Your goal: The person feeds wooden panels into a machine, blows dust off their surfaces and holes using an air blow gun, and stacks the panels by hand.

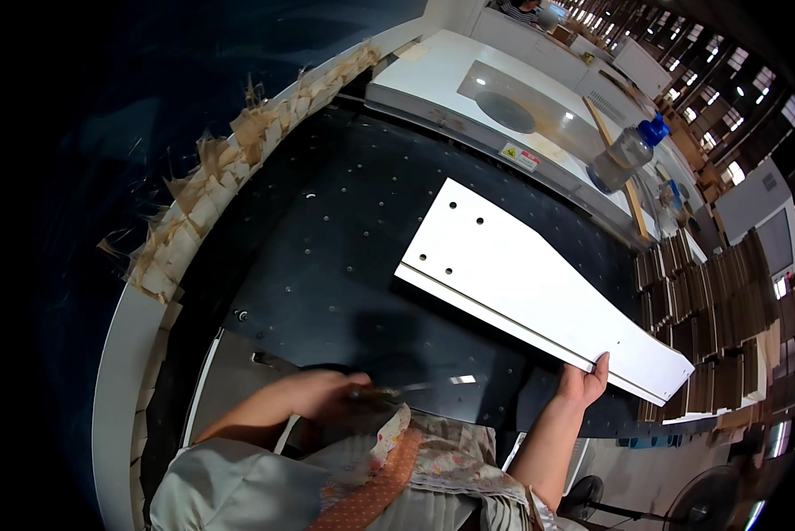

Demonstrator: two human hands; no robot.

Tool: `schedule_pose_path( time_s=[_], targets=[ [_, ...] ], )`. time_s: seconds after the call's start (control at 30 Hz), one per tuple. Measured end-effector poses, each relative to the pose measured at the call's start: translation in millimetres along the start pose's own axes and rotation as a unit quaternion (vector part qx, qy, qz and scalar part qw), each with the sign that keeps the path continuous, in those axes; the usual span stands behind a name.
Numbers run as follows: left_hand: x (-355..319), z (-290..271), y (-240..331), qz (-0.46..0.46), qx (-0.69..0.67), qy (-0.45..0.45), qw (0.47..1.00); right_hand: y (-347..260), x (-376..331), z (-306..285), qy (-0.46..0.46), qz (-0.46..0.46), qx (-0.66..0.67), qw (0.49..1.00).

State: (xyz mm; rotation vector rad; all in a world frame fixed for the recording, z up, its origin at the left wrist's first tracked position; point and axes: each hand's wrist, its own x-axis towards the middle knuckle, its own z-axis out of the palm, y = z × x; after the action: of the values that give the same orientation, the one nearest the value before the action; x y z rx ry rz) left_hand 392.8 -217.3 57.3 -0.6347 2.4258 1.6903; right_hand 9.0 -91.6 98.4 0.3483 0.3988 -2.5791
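Observation:
My right hand (581, 384) grips a long white board (526, 270) near its narrow right end, with the thumb on top and the fingers underneath. The board is wider at its left end, where several round holes show, and a groove runs along its near edge. It is held over a black table (326, 265). Close to my body, my left hand (331, 395) is closed round the dark handle of a thin-bladed tool (415, 387). The blade points right, and a bright rectangular patch shows at its far end. Motion blurs this hand, and the tool's exact kind is unclear.
Brown paper or tape scraps (229, 168) line the curved white rim on the left. Beyond the table stands a white machine bed (433, 66) with a blue-capped bottle (627, 155). Stacked boards (707, 310) rise at the right; a fan (702, 504) stands below.

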Motion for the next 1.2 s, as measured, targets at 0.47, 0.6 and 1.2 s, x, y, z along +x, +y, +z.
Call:
schedule_pose_path(
  time_s=[0.47, 0.6, 1.2],
  targets=[
    [-51, -38, -27, -0.033, -0.044, 0.589, 0.806, 5, -1, 22, -0.036, -0.033, 0.008, 0.999],
    [-63, -54, -74, -0.060, -0.085, 0.629, 0.770, 0, 0, 16, -0.031, -0.048, -0.011, 0.998],
    [-99, 5, -97, -0.156, -0.149, 0.636, 0.741, -45, 1, -4, -0.147, -0.073, -0.064, 0.984]
  ],
)
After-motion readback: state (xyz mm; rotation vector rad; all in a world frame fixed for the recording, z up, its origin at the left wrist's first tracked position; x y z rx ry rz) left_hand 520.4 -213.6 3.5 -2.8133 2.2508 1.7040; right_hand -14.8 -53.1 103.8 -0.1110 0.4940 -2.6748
